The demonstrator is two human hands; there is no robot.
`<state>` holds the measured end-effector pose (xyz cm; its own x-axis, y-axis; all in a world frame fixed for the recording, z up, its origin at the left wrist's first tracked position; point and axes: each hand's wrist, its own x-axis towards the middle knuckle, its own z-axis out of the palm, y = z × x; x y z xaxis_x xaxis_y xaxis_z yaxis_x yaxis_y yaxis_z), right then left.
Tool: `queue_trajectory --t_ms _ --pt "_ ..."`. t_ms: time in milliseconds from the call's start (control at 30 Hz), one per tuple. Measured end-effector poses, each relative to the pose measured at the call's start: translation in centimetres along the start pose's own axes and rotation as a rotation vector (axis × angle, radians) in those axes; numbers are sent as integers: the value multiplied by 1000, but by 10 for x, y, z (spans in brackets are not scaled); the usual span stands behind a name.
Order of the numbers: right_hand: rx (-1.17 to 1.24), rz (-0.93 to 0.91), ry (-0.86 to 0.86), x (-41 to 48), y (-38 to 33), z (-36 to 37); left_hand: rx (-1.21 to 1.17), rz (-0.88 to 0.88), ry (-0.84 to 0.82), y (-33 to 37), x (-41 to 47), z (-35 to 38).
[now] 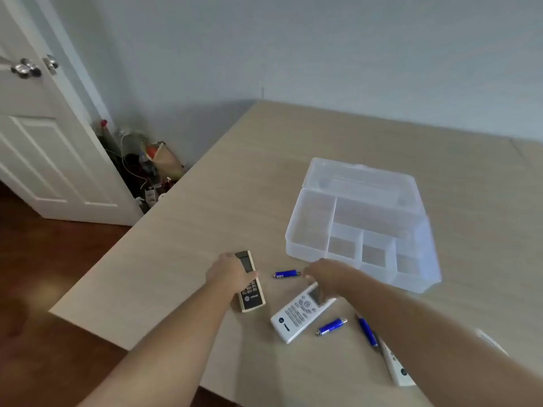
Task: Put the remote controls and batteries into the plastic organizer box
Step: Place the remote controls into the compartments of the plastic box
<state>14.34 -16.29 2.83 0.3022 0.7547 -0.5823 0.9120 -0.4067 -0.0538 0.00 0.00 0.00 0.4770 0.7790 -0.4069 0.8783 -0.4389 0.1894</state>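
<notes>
A clear plastic organizer box (308, 248) lies open on the table, its compartments bare and its lid tilted back. My left hand (227, 273) is closed around a beige remote (252, 298) that lies on the table. My right hand (323, 273) rests on the top end of a white remote (293, 318). One blue battery (286, 274) lies between my hands. A second blue battery (331, 326) sits right of the white remote. A third blue battery (368, 331) and another white remote (395, 367) are partly hidden under my right forearm.
The light wooden table (205, 224) has its left edge close to my left arm. Beyond that edge are a dark wood floor, a white door (44, 148) and a pile of clutter (147, 165) in the corner by the wall.
</notes>
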Motion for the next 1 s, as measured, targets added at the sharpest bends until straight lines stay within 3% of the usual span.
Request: queue_trajectory --t_ms 167,367,533,667,800,1000 --pt "-261 -59 23 12 9 18 -181 -121 -20 10 -2 16" --pt "-184 -71 125 15 15 28 -270 -220 -15 15 3 27" --pt "131 36 -6 12 20 15 -307 -218 -62 10 8 20" --pt "364 62 -37 8 31 0 -469 -238 -152 9 8 13" --pt "685 28 24 -2 46 -19 -526 -204 -150 15 4 -1" --pt "1191 33 165 -32 76 -59 -462 19 -4 50 2 -45"
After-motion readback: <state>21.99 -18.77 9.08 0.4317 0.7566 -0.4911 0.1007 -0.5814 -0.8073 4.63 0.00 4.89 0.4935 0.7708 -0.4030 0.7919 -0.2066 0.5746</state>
